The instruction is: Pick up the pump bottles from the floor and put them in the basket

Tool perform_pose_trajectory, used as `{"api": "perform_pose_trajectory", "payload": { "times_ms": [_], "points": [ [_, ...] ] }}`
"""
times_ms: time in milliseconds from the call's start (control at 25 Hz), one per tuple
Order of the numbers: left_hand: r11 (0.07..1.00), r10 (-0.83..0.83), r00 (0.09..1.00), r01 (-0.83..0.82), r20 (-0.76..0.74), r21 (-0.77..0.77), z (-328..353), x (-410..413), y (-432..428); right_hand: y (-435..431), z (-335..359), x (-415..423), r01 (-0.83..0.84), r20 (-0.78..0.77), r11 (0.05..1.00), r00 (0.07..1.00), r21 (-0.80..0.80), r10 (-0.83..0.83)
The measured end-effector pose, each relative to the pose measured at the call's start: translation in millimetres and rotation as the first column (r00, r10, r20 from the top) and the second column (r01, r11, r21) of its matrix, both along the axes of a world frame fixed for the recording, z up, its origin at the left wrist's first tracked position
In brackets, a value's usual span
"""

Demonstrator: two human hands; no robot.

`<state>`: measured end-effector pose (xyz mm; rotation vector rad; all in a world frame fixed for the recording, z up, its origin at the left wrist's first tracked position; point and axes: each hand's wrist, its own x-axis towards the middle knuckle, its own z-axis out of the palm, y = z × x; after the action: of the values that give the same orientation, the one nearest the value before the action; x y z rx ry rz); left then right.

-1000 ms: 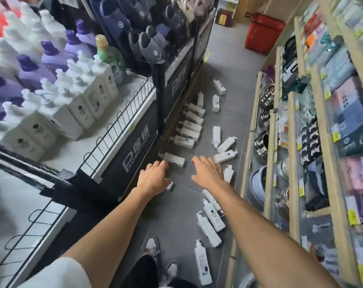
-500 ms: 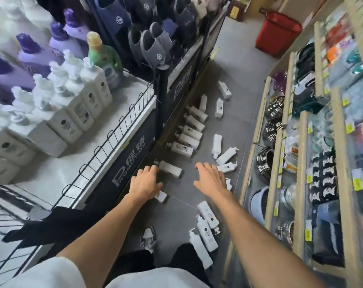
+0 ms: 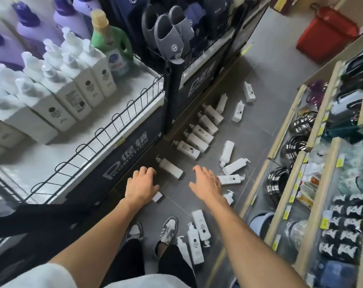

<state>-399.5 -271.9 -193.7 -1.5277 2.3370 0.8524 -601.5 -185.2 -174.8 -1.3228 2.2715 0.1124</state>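
Several white pump bottles lie scattered on the grey tile floor of a shop aisle. One bottle lies just beyond my left hand, whose fingers hang loosely curled and hold nothing. Another bottle lies right beside my right hand, which is spread open and empty. A small part of a bottle shows under my left hand. More bottles lie by my feet, and a row lies along the display base. A red basket stands far down the aisle.
A promotion display with a wire rail and upright white bottles borders the left. Slippers hang on a dark rack behind. Wooden shelves of goods line the right. My shoes stand on the floor below.
The view has moved forward and down along the aisle. Both hands stay stretched out over the floor bottles, the right hand now next to one; neither holds anything.
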Motion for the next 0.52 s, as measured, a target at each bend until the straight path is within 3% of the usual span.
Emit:
{"api": "perform_pose_trajectory", "payload": {
  "times_ms": [240,520],
  "points": [
    [0.980,0.189,0.981,-0.191,-0.041,-0.051,-23,-4,-19,-33,-19,-23,-0.075,-0.017,0.997,0.997,0.002,0.075],
    [0.994,0.090,0.996,-0.089,0.003,-0.069,-116,-19,-70,-80,-106,-30,-0.061,0.029,0.998,0.998,-0.007,0.061]
  ]
}}
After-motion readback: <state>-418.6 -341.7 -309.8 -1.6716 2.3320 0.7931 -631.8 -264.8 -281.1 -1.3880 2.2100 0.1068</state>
